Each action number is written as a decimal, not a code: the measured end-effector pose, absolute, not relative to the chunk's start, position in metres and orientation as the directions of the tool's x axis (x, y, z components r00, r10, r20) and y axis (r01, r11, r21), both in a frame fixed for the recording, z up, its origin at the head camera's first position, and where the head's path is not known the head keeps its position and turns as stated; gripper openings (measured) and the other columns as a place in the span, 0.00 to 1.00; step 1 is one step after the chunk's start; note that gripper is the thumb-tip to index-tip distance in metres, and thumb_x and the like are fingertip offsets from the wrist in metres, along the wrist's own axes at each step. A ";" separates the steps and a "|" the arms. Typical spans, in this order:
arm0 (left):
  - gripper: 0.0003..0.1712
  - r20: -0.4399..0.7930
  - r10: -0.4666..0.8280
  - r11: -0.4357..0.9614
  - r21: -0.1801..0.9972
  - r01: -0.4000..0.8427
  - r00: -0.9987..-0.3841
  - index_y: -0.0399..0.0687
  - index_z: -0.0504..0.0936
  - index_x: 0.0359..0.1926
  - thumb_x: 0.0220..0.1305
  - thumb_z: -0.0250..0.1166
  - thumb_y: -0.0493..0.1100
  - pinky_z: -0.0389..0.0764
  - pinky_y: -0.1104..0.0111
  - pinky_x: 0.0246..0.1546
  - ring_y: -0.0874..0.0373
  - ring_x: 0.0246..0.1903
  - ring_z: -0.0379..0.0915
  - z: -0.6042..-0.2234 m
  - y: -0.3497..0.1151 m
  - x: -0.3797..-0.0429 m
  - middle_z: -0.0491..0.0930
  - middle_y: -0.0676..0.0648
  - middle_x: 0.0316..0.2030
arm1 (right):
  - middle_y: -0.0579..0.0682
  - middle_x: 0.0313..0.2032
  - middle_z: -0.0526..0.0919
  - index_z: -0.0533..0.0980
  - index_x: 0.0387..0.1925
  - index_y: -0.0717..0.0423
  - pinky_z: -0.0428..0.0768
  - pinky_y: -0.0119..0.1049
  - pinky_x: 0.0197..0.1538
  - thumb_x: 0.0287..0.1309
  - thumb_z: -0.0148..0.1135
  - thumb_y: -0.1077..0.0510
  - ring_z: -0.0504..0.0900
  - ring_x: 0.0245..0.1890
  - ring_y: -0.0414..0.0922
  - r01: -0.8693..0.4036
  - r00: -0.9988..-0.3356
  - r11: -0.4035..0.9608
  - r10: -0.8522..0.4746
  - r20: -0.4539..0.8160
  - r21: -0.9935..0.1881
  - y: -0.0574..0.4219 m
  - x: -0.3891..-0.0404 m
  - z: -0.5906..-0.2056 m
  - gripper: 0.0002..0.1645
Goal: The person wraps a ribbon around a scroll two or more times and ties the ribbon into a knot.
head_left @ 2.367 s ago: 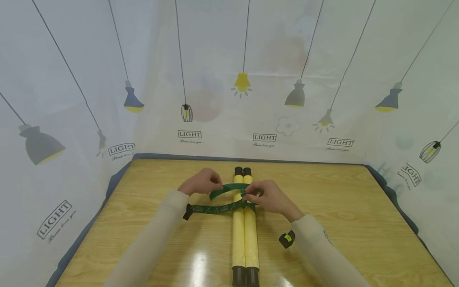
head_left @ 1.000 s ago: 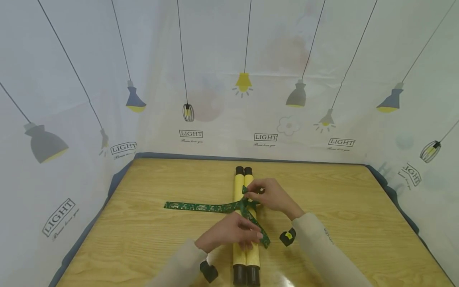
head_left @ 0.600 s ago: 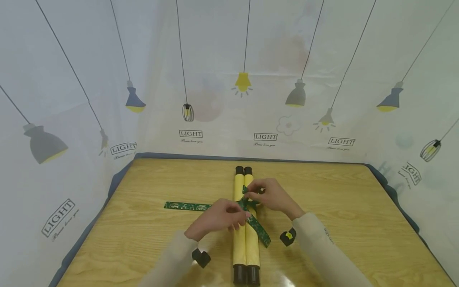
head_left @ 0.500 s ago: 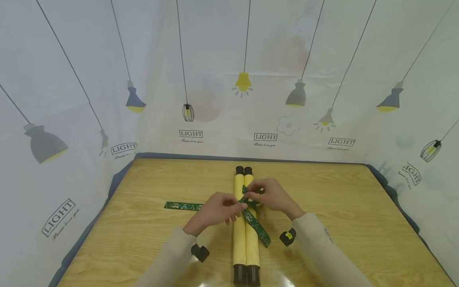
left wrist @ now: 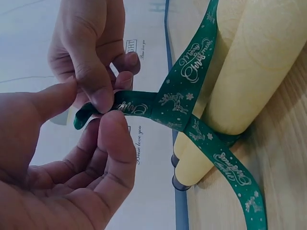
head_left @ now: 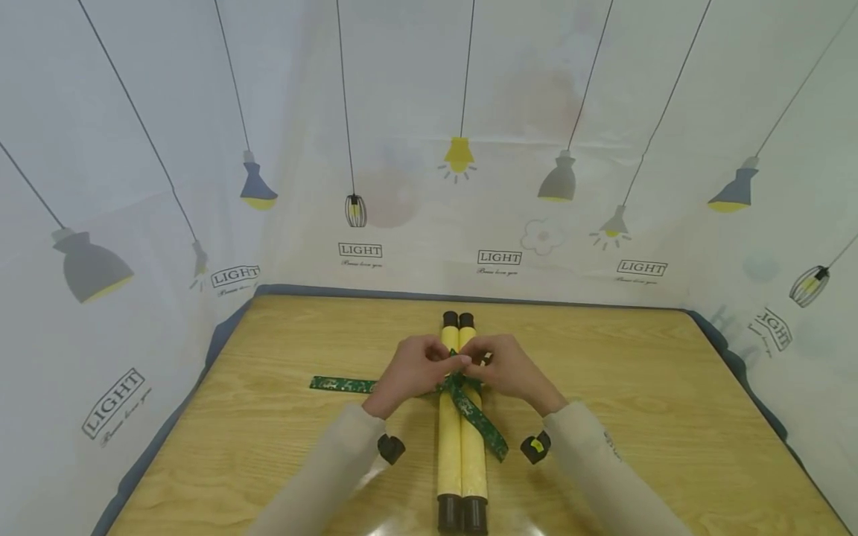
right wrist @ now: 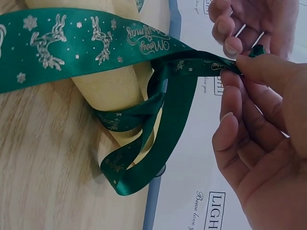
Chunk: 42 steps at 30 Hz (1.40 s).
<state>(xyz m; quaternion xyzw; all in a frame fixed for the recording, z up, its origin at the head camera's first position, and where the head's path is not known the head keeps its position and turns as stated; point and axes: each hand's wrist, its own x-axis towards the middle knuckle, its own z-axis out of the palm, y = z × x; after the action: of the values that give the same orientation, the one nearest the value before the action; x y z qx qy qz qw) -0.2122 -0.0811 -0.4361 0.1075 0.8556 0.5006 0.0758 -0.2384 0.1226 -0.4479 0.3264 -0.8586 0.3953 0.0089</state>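
Two yellow tubes [head_left: 450,447] with dark end caps lie side by side on the table. A green satin ribbon [head_left: 481,423], printed with silver reindeer and "Merry Christmas", goes around them and is crossed on top. One tail stretches left along the table, another hangs down over the right tube. In the right wrist view my right hand [right wrist: 268,100] pinches a gathered fold of the ribbon [right wrist: 96,45] between thumb and finger, above the tubes. My left hand [left wrist: 81,187] is right beside that fold, thumb and index finger apart around its end, fingers loosely bent.
The wooden table [head_left: 268,447] extends on both sides of the tubes. A pale sheet printed with lamps [head_left: 429,246] hangs behind and at the sides. Small black devices [head_left: 535,448] sit under both wrists.
My left hand let go of a tail laid toward the lower right, then moved up and across to my right hand. My right hand keeps its pinch on the ribbon above the crossing.
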 end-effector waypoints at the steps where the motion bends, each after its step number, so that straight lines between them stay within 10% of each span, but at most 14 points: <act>1: 0.25 -0.022 0.259 0.477 0.872 0.109 -0.966 0.46 0.81 0.37 0.59 0.67 0.64 0.80 0.65 0.23 0.44 0.29 0.81 -0.437 -0.080 -0.213 0.83 0.45 0.32 | 0.38 0.30 0.83 0.85 0.36 0.49 0.80 0.33 0.31 0.60 0.65 0.61 0.80 0.30 0.38 -0.571 -0.787 0.480 -0.551 0.277 -0.667 0.122 -0.238 -0.448 0.06; 25: 0.12 0.011 0.277 0.421 0.897 0.132 -0.961 0.42 0.87 0.37 0.70 0.62 0.45 0.83 0.63 0.25 0.48 0.28 0.81 -0.426 -0.087 -0.219 0.84 0.39 0.32 | 0.40 0.34 0.84 0.84 0.39 0.52 0.81 0.37 0.37 0.63 0.66 0.52 0.80 0.33 0.39 -0.555 -0.803 0.512 -0.535 0.263 -0.655 0.136 -0.231 -0.447 0.09; 42: 0.13 -0.020 0.296 0.440 0.890 0.118 -0.955 0.43 0.86 0.39 0.71 0.60 0.47 0.82 0.49 0.35 0.43 0.30 0.79 -0.432 -0.104 -0.225 0.83 0.39 0.31 | 0.38 0.30 0.82 0.81 0.35 0.47 0.81 0.33 0.36 0.58 0.69 0.46 0.80 0.31 0.37 -0.427 -0.795 0.575 -0.607 -0.013 -0.698 0.157 -0.199 -0.486 0.11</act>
<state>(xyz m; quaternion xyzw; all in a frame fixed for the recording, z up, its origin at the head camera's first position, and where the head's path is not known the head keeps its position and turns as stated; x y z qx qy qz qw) -0.2247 -0.1044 -0.4316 0.1228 0.8443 0.5145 0.0865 -0.1987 0.1573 -0.4864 0.2942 -0.8783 0.3551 -0.1266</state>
